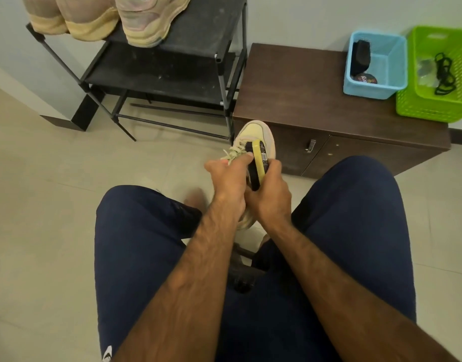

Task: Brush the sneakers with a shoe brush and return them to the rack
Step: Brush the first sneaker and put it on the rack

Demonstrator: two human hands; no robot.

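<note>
Left hand clamps the sneaker out between the knees so it won't twist, right hand curled round the brush pressed on its side, rack close ahead for later.

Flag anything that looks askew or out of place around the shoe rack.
The three sneakers on the rack hang over the top shelf's front edge, and the shelves look dusty with pale specks. Nothing else stands out: the left hand holds a fourth sneaker while the right hand holds the brush.
</note>
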